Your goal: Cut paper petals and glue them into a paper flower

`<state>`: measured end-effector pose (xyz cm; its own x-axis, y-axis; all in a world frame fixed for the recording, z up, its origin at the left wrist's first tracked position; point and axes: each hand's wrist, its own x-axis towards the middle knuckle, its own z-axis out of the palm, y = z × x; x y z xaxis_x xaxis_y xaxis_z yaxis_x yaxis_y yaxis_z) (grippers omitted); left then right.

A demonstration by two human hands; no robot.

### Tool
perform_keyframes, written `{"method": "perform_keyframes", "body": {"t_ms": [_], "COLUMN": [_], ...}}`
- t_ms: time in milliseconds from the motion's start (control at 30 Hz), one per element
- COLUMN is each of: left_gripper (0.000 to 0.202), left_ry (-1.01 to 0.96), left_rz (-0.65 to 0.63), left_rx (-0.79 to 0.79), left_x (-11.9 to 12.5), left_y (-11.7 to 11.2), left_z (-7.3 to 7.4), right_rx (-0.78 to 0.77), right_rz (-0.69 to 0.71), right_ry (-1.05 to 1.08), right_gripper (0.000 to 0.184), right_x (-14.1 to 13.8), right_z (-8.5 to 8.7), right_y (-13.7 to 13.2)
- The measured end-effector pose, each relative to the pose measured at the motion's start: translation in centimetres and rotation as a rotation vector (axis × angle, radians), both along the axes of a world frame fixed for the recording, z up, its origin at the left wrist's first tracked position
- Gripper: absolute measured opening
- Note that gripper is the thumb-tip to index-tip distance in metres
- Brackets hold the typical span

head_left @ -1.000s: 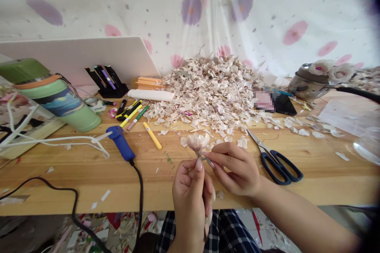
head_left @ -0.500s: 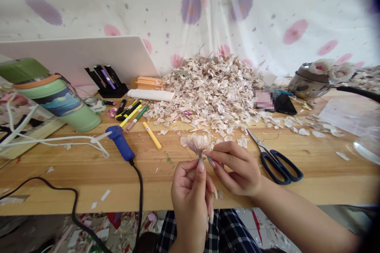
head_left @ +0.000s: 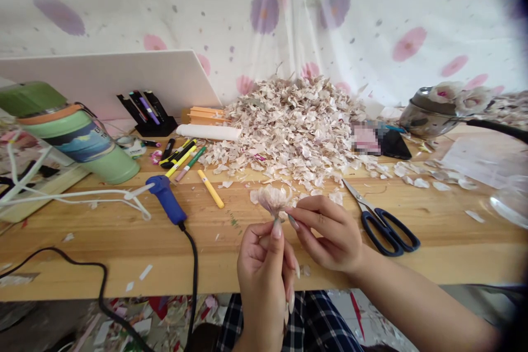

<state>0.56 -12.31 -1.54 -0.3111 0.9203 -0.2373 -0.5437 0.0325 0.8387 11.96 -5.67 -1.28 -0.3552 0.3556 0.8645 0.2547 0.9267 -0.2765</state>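
A pale artificial flower [head_left: 270, 198] with thin, faintly purple petals stands upright above the table's front part. My left hand [head_left: 264, 264] is closed round its base, with thumb and forefinger pinching just below the petals. My right hand [head_left: 330, 231] comes in from the right. Its thumb and forefinger are pressed together at the flower's base, and whatever lies between them is too small to make out. Behind the flower spreads a large heap of dried-looking pale petals [head_left: 292, 126]. Scissors [head_left: 383, 223] with dark blue handles lie to the right of my right hand.
A blue corded tool, seemingly a glue gun [head_left: 169, 201], lies left on the wooden table [head_left: 124, 253]. Behind it are markers [head_left: 210, 189], a pen stand [head_left: 154, 126] and a green tumbler [head_left: 94, 146]. A phone [head_left: 396, 144] and metal pan [head_left: 424, 115] with flowers sit at the right.
My left thumb and the flower's base have shifted very slightly to the left. Both hands keep their hold, and the things on the table lie as before.
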Motion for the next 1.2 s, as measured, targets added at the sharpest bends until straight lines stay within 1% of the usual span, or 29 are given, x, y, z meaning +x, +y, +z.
{"method": "perform_keyframes", "body": {"t_ms": [167,267,400,500,567,667,867,967,1033,1133,1200], "left_gripper": [0.039,0.038,0.035,0.029,0.027,0.026,0.025,0.024,0.022,0.019,0.015], "left_ry": [0.019,-0.020,-0.178,-0.336,-0.414,-0.469,-0.467,-0.465,-0.467,-0.453,-0.456], "left_rz": [-0.003,-0.007,-0.085,-0.155,-0.168,-0.179,-0.198,-0.224,-0.231,-0.232,-0.266], "left_rx": [0.023,0.020,0.023,0.037,0.046,0.036,0.028,0.053,0.071,0.102,0.126], "left_x": [0.0,-0.1,-0.4,-0.6,-0.7,-0.8,-0.6,-0.6,-0.7,-0.9,-1.2], "left_y": [-0.1,-0.1,0.0,0.1,0.2,0.2,0.2,0.3,0.3,0.3,0.3], "left_z": [0.1,-0.1,-0.4,-0.6,-0.7,-0.8,-1.2,-1.7,-1.9,-1.9,-1.8], "right_rx": [0.010,0.029,0.072,0.059,0.037,0.022,0.019,0.008,0.030,0.047,0.031], "right_rz": [0.006,0.005,0.001,-0.010,-0.023,-0.034,-0.015,-0.007,-0.011,-0.030,-0.039], "right_ry": [-0.006,-0.027,-0.012,0.001,-0.002,-0.003,-0.015,-0.020,-0.008,-0.005,-0.011], "right_gripper": [0.029,0.029,0.029,0.028,0.028,0.027,0.030,0.029,0.028,0.029,0.029], "right_x": [0.0,0.1,0.2,0.1,0.1,0.0,0.0,0.0,0.0,0.0,0.0], "right_z": [-0.2,-0.3,-0.2,-0.1,-0.1,-0.1,-0.2,-0.1,0.0,0.1,0.2], "right_y": [0.0,0.0,-0.1,-0.2,-0.2,-0.2,-0.1,-0.1,-0.2,-0.3,-0.3]}}
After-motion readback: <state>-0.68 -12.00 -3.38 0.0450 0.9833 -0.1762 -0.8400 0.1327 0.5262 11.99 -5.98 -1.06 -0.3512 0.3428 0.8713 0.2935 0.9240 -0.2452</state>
